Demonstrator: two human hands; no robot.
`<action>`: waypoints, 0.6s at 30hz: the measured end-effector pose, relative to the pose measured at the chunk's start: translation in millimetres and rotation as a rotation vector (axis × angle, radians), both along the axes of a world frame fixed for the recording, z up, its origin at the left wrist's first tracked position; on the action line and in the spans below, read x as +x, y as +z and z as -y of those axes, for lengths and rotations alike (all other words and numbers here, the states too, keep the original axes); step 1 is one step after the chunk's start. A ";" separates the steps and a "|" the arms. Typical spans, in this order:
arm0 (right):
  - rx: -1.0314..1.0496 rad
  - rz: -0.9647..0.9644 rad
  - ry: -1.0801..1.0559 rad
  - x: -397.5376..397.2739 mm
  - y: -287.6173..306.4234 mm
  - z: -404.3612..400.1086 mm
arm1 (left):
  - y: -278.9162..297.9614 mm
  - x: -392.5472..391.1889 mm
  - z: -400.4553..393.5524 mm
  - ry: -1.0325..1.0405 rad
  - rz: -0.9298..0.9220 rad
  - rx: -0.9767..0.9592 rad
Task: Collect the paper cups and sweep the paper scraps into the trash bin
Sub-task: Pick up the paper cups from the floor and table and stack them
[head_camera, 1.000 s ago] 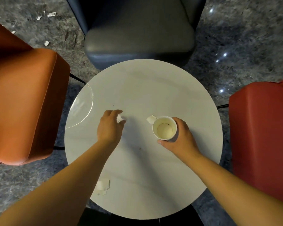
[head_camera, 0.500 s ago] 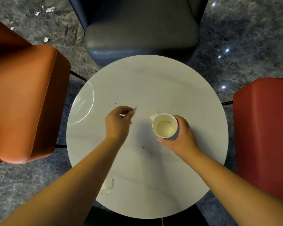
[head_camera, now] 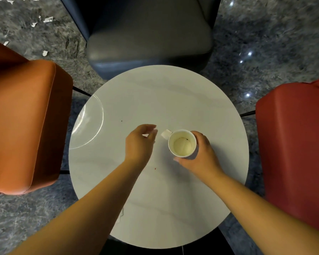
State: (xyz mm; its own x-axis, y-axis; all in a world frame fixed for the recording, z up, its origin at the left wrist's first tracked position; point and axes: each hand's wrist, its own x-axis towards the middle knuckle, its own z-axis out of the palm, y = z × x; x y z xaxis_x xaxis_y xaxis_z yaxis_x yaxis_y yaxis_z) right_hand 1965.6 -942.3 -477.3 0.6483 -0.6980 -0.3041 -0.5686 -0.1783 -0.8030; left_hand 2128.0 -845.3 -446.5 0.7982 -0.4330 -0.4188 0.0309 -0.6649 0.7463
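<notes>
**Ana:** Between the two hands, just off the left fingertips, a small paper scrap (head_camera: 165, 133) lies on the worktop (head_camera: 173, 92), touching or nearly touching the paper cup (head_camera: 182, 143). Where would you take the cup?

**Ben:** Where the right hand (head_camera: 199, 153) has it now: thumb and fingers wrapped round the wall, just under the rim. I judge it very light and thin-walled, so a hard squeeze would buckle it. The rolled rim is the stiffest part. It looks empty apart from a few dark specks on the bottom, so nothing to spill.

**Ana:** And the left hand (head_camera: 139, 142)?

**Ben:** Fingers curled in, pinching a small white scrap (head_camera: 145, 135) at the tips, close beside the cup. Scraps like that are limp and almost weightless; a pinch works, but a breath of air shifts them.

**Ana:** More of them?

**Ben:** Torn bits on the floor (head_camera: 48, 19), far beyond the left hand. Another piece may hide under the left forearm; I cannot tell.
</notes>
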 end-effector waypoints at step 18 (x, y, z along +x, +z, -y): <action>-0.002 0.009 -0.007 -21.8 -2.2 13.8 | -41.1 -6.6 25.6 -0.174 0.092 0.275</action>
